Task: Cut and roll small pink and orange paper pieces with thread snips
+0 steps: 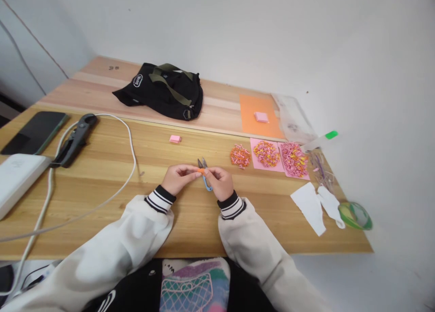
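Between the fingertips of my left hand (177,180) and my right hand (220,184) is a small orange piece (201,170) that looks like folded paper. Both hands pinch it just above the table. Under and behind my fingers lies a pair of thread snips (208,184) with a blue handle, blades pointing away from me; my right hand partly covers it. Beyond my hands sits a small pink paper stack (175,139). To the right is a loose pile of tiny orange and pink pieces (240,156).
Two more piles of small pieces rest on pink sheets (253,144) at right. Behind are an orange sheet (248,124) and a black bag (159,94). White paper scraps (308,205) and green tape (356,216) lie right; a phone (34,132), power bank (20,180) and cable (133,156) left.
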### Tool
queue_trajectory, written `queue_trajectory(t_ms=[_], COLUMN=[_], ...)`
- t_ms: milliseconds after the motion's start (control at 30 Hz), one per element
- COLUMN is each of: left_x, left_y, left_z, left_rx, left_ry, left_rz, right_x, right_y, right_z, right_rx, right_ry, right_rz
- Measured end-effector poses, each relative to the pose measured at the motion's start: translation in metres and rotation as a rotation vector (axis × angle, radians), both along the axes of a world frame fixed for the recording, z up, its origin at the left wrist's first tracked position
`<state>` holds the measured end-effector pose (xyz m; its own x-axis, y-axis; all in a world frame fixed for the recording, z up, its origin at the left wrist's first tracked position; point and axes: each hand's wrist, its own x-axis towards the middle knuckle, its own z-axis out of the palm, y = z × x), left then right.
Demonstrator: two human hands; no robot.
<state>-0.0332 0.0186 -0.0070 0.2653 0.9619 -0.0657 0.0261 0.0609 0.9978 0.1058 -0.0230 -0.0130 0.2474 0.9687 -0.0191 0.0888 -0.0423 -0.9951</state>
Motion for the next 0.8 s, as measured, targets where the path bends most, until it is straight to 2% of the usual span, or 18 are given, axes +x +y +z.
queue_trajectory(t_ms=[333, 800], left_x=[-0.004, -0.0013], left_y=[0.0025, 0.0002], left_z=[-0.0032, -0.0015], left_rx=[-0.012, 0.022], left_ry=[0.016, 0.056], left_rz=[-0.003, -0.003], right_x=[-0.0018, -0.0002], right_y=[-0.0012, -0.0001], right_z=[0.0083, 0.001], right_rx=[-0.027, 0.003], right_ry=[0.023, -0.044], right_rz=[-0.029, -0.01])
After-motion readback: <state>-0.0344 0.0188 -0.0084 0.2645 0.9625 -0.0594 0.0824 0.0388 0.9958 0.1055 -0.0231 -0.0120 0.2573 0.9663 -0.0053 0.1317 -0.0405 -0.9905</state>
